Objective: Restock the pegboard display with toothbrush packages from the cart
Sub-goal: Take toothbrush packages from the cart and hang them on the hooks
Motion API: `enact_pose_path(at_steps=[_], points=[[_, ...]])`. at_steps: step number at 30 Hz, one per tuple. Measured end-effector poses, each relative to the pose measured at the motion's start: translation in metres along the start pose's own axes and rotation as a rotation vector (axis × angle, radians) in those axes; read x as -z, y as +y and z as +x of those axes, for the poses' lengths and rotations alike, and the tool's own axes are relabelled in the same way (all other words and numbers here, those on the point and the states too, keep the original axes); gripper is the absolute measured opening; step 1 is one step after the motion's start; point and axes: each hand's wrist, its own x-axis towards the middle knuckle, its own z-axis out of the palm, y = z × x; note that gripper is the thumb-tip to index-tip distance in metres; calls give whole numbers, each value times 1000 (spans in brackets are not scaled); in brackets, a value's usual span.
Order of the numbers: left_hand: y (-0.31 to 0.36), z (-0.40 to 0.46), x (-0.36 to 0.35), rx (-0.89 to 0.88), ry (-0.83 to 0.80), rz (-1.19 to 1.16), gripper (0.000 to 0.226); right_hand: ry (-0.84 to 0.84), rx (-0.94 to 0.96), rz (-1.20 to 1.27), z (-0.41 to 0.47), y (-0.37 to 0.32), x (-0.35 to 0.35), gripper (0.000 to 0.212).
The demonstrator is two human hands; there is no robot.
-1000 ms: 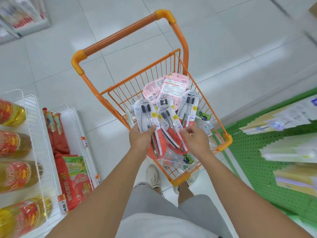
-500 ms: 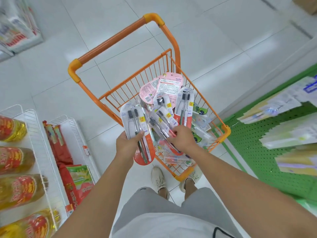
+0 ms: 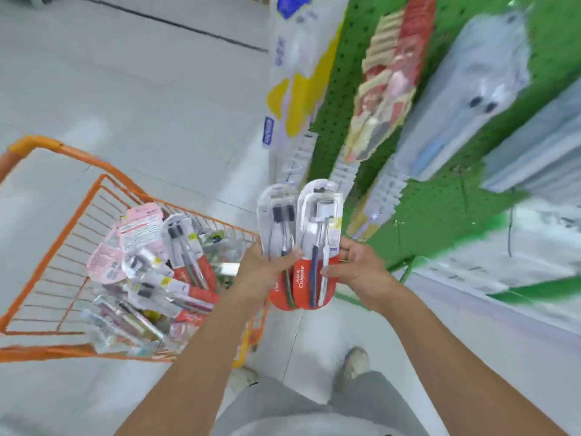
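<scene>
Two toothbrush packages are standing upright in your hands, beside the orange cart: your left hand is gripping the black-bristled package, your right hand is pinching the white-bristled package. Your right is nearer the green pegboard, which is rising rightward above pale floor tiles.

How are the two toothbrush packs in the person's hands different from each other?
The left pack, gripped by the left hand, shows two black brush heads; the right pack, pinched by the right hand, shows a white head and a dark blue handle. The right pack overlaps the left and reaches slightly higher. Both are clear blister packs with rounded red bases.
</scene>
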Motion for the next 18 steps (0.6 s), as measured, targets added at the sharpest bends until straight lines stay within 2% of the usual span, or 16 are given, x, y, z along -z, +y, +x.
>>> enact_pose_path(at_steps=[3, 5, 7, 9, 14, 18], points=[[-5, 11, -55, -25, -45, 121, 35, 124, 33, 108, -24, 5, 49, 26], [-13, 18, -93, 1, -48, 183, 41, 257, 27, 145, -37, 14, 84, 24], [-25, 21, -133, 24, -42, 254, 33, 358, 37, 155, -50, 29, 125, 14], [-36, 22, -173, 53, -16, 305, 26, 374, 57, 143, -63, 42, 166, 1], [-52, 33, -238, 79, 8, 305, 29, 377, 131, 89, -86, 52, 243, 10], [-49, 31, -251, 45, -35, 360, 31, 385, 141, 129, -83, 46, 261, 12]])
